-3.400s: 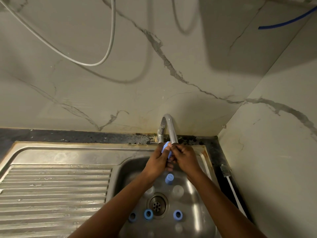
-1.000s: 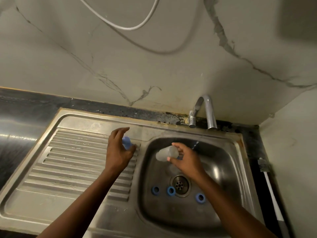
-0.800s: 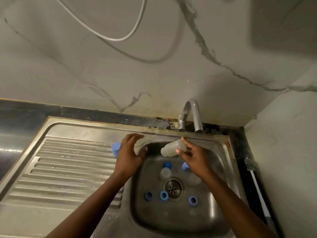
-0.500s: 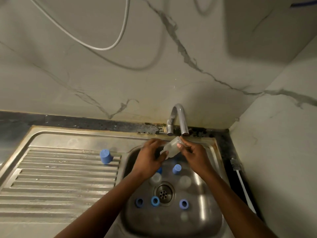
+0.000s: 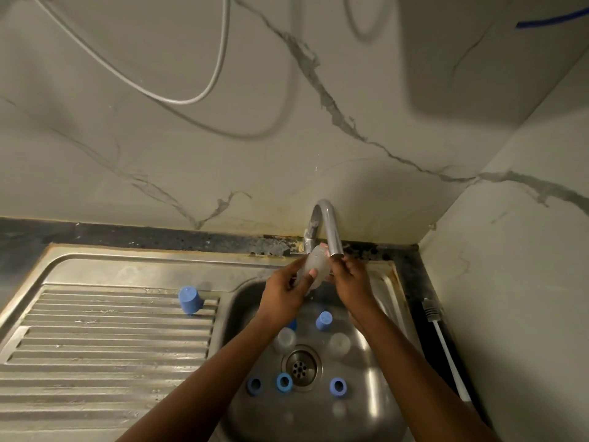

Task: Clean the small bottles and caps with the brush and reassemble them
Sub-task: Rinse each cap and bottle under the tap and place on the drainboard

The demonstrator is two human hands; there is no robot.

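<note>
Left hand (image 5: 283,291), right hand (image 5: 350,279) grip bottle (image 5: 314,264) under faucet (image 5: 330,224).

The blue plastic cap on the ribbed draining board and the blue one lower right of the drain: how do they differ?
The blue plastic cap on the ribbed draining board stands closed end up, outside the basin. The blue plastic cap lower right of the drain lies inside it, open mouth up, hollow showing. Both are blue.

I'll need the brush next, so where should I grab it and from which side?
Grip the brush by its white handle, mid-length, from above on the sink side: it lies flat on the narrow counter, bristle end farthest, wall close on its right.
</note>
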